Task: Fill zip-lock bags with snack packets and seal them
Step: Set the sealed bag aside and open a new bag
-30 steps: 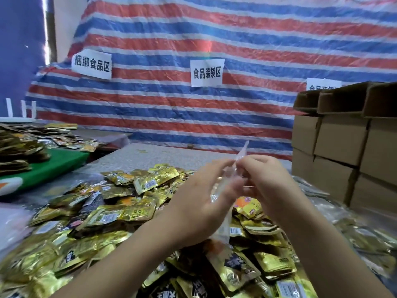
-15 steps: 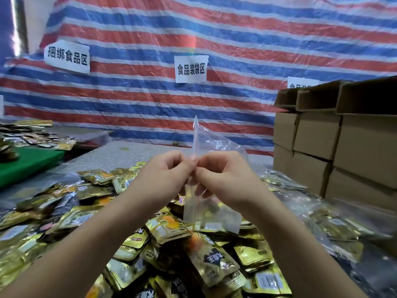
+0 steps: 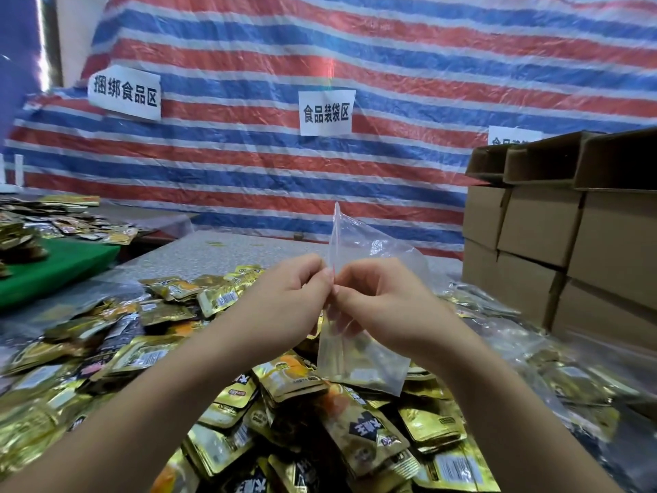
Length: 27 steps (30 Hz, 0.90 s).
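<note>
Head view. We hold a clear zip-lock bag (image 3: 359,350) upright above the heap of gold snack packets (image 3: 284,393), with the left hand (image 3: 284,307) and right hand (image 3: 387,307) meeting at its zip edge; each hand's thumb and fingers are curled and pinch the plastic, knuckles almost touching. Compared with a second ago, when the bag showed as a thin edge-on strip, we now see its flat face turned toward us and hanging lower. We judge that the mouth is being worked open; the bag appears empty, so filling has not begun. Cardboard boxes (image 3: 569,243) stand at right.
</note>
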Tool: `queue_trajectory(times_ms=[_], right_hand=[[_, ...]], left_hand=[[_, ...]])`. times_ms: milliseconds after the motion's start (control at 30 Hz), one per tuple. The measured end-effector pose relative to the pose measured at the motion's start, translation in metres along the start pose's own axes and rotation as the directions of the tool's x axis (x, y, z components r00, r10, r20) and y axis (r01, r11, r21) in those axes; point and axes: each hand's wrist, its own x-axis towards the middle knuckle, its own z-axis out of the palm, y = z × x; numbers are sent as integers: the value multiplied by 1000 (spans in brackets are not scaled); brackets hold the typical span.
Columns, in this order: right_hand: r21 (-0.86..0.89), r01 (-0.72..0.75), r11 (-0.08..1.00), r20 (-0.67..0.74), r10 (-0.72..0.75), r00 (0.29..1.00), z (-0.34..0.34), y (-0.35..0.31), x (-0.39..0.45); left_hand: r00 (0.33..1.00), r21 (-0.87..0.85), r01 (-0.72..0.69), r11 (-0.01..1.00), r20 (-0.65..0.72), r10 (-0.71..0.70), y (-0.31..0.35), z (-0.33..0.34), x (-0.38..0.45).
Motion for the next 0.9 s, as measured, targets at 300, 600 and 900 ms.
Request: queue_trajectory(times_ms=[300,600,900], right_hand=[[38,-51,998,78,48,996,-4,-6,-5],[-370,-65,927,-450,-118,885,-14,8,3],[-449,-117,886,-484,-131,865,-40,6,-2]], left_hand=[[982,227,-157,961,137,128,-3,-6,-3],[958,269,-140,953,-205,199,0,-7,-2],[906,312,74,947,-418,67,-13,-23,6]])
